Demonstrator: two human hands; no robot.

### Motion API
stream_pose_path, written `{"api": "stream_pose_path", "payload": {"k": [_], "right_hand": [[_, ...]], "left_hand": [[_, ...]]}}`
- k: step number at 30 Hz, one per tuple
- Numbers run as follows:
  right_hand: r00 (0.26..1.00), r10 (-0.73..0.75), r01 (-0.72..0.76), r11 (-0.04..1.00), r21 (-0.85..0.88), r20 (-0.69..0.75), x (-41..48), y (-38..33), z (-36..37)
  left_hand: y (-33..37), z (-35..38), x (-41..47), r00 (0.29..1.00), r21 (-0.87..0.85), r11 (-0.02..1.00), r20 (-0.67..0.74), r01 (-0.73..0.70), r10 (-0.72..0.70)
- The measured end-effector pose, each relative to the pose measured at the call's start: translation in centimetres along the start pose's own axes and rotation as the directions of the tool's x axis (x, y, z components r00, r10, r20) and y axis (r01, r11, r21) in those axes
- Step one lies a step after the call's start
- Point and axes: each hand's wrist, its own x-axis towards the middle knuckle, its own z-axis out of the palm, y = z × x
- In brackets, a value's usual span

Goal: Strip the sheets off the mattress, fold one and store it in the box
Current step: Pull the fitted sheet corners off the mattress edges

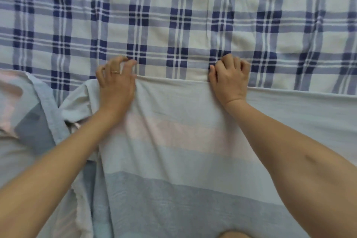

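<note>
Grips the far folded edge of the pale striped sheet (173, 141) with two hands. Curls the right hand (230, 79) fingers (229, 61) tight over that edge; claws the left hand (116, 81) fingers (120, 60) half-closed, blurred, pinching it, one ring (115, 72) showing. Lies spread over one blue plaid sheet (173, 15) on the bed.

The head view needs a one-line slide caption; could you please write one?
Left hand and right hand grip the far edge of a pale striped sheet lying on a blue plaid sheet.
</note>
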Motion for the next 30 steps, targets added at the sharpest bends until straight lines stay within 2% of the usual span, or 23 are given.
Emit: {"api": "stream_pose_path", "payload": {"k": [1, 2, 3, 5, 6, 7, 8, 10, 11, 13, 14, 16, 17, 19, 21, 23, 24, 25, 26, 28, 29, 30], "right_hand": [[1.0, 0.009, -0.009, 1.0, 0.001, 0.021, 0.1, -0.1, -0.1], [0.999, 0.012, -0.012, 1.0, 0.007, 0.041, 0.1, -0.2, -0.2], [0.998, 0.012, -0.013, 1.0, 0.017, 0.059, 0.2, -0.3, -0.4], [0.997, 0.018, -0.02, 1.0, 0.025, 0.081, 0.4, -0.2, -0.7], [0.996, 0.013, -0.016, 0.999, 0.033, 0.091, 0.4, -0.2, -0.7], [0.995, 0.007, -0.011, 0.999, 0.044, 0.096, 0.4, -0.2, -0.7], [0.995, 0.001, -0.006, 0.999, 0.053, 0.095, 0.4, -0.2, -0.7], [0.995, -0.001, -0.006, 0.998, 0.062, 0.099, 0.5, -0.1, -0.5], [0.994, 0.004, -0.011, 0.998, 0.067, 0.107, 0.5, -0.1, -0.5], [0.992, 0.004, -0.011, 0.999, 0.053, 0.13, 0.3, -0.1, -0.7], [0.99, 0.003, -0.009, 0.999, 0.045, 0.142, 0.3, 0.0, -0.8], [0.982, 0.015, -0.025, 0.998, 0.051, 0.188, 0.5, 0.1, -1.1], [0.978, 0.018, -0.03, 0.998, 0.056, 0.206, 0.6, -0.1, -1.4], [0.977, 0.022, -0.036, 0.998, 0.061, 0.213, 0.8, -0.3, -1.7], [0.978, 0.025, -0.043, 0.996, 0.082, 0.208, 0.9, -0.5, -1.8], [0.967, 0.033, -0.049, 0.997, 0.056, 0.251, 0.9, -0.7, -2.0], [0.959, 0.035, -0.046, 0.998, 0.035, 0.282, 0.7, -0.7, -2.2], [0.949, 0.039, -0.05, 0.998, 0.025, 0.314, 0.7, -0.7, -2.4], [0.937, 0.046, -0.051, 0.999, 0.006, 0.347, 0.7, -0.8, -2.8], [0.925, 0.056, -0.046, 0.998, -0.036, 0.376, 0.7, -1.8, -3.5], [0.912, 0.08, -0.065, 0.997, -0.05, 0.402, 0.7, -2.5, -4.3], [0.893, 0.116, -0.107, 0.993, -0.045, 0.435, 0.3, -3.0, -5.2]], "left_hand": [[2.2, -0.4, -1.5, 0.996, -0.039, 0.997, -0.055, -0.067, 0.065], [4.7, -0.6, -3.5, 0.984, -0.085, 0.981, -0.048, -0.177, 0.173], [7.1, -0.3, -6.0, 0.95, -0.113, 0.945, 0.018, -0.307, 0.311], [9.6, 0.4, -10.2, 0.809, -0.088, 0.836, 0.216, -0.542, 0.547], [8.4, 1.0, -10.9, 0.752, -0.051, 0.794, 0.29, -0.606, 0.592], [5.8, 1.7, -10.8, 0.754, 0.001, 0.791, 0.304, -0.611, 0.582], [2.6, 2.1, -10.2, 0.804, 0.056, 0.834, 0.31, -0.549, 0.508], [-4.2, 1.9, -8.2, 0.921, 0.134, 0.948, 0.309, -0.288, 0.236], [-7.0, 1.1, -7.2, 0.937, 0.148, 0.978, 0.336, -0.148, 0.091], [-8.5, -0.2, -6.7, 0.919, 0.197, 0.978, 0.37, 0.064, -0.135], [-7.6, -0.3, -6.9, 0.91, 0.24, 0.959, 0.344, 0.154, -0.232], [-3.6, -0.5, -8.0, 0.86, 0.237, 0.893, 0.261, 0.384, -0.439], [-1.3, -0.9, -9.1, 0.834, 0.207, 0.867, 0.245, 0.453, -0.495], [4.3, -1.5, -12.0, 0.878, 0.109, 0.908, 0.232, 0.404, -0.418], [10.2, -1.6, -16.8, 0.943, 0.013, 0.975, 0.249, 0.223, -0.219], [13.4, -1.6, -22.4, 0.932, -0.071, 0.997, 0.36, -0.001, 0.026], [12.8, -1.4, -25.2, 0.906, -0.068, 0.992, 0.403, -0.11, 0.128], [10.8, -1.1, -27.7, 0.883, -0.049, 0.985, 0.438, -0.164, 0.169], [8.1, -0.7, -29.7, 0.886, -0.015, 0.991, 0.446, -0.134, 0.127], [2.2, -0.9, -32.1, 0.909, 0.025, 0.992, 0.399, 0.125, -0.124], [0.1, -1.9, -33.0, 0.873, 0.039, 0.952, 0.389, 0.305, -0.296], [-1.5, -3.3, -33.5, 0.784, 0.067, 0.871, 0.408, 0.486, -0.468]]}}
